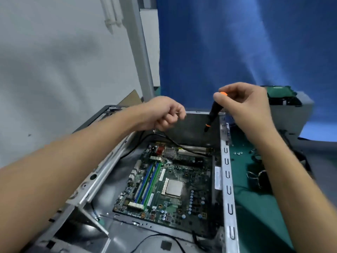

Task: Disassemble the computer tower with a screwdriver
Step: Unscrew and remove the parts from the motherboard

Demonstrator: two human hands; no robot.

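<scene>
Big blue cloth [237, 42] hangs across the back, pale wall [54, 61] to the left w/ a grey metal post [144, 57] between them. Below, a green mat [255, 216] covers the bench. The computer tower [227, 179] lies on its side on it, lid off, open side up, right in front of the person. The motherboard [178, 203] sits flat in the bottom, bare CPU [174, 187] near its middle, blue and green RAM slots [147, 183] just left of that. Both forearms reach in over the case. Right hand [248, 101] is above the far right corner, fingers and thumb curled round the top of a black and orange screwdriver [212, 114], which tilts down and left into the case; tip too blurred to say what it meets. Left hand [164, 114] hovers over the far left edge, fingers curled in; can't tell if it grips anything. A black cable [171, 140] runs from beneath it across the board. Few loose screws [238, 153] lie on the mat beside the case.
</scene>
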